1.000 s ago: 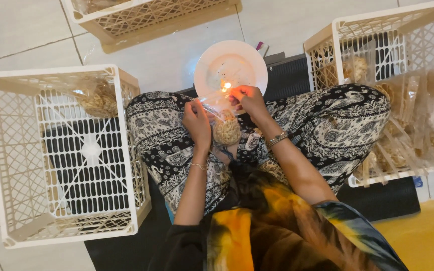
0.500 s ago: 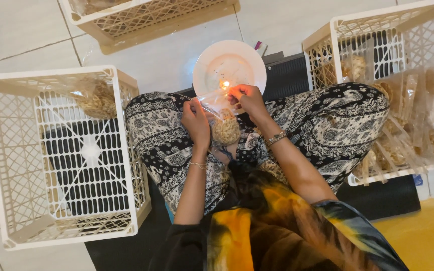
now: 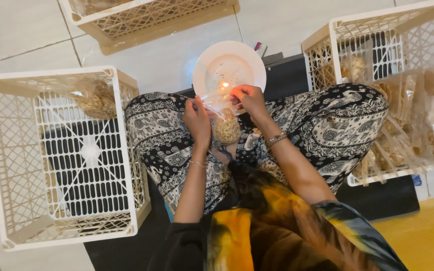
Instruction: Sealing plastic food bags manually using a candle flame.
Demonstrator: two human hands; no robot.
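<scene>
— Snack bag (image 3: 225,126): where is it against the white plate (image 3: 212,60)?
— Just on the near side of the plate's rim, over the person's lap, its open top reaching a small flame (image 3: 223,85) at that rim.
— The hands?
— Left hand (image 3: 197,120) pinches the bag's left edge; right hand (image 3: 247,100) pinches the top right corner (both closed on plastic).
— Room around the plate?
— Left of it a nearly empty crate (image 3: 61,155); right of it a crate full of packets (image 3: 398,90); bare tile between plate and a far crate (image 3: 146,17).
</scene>
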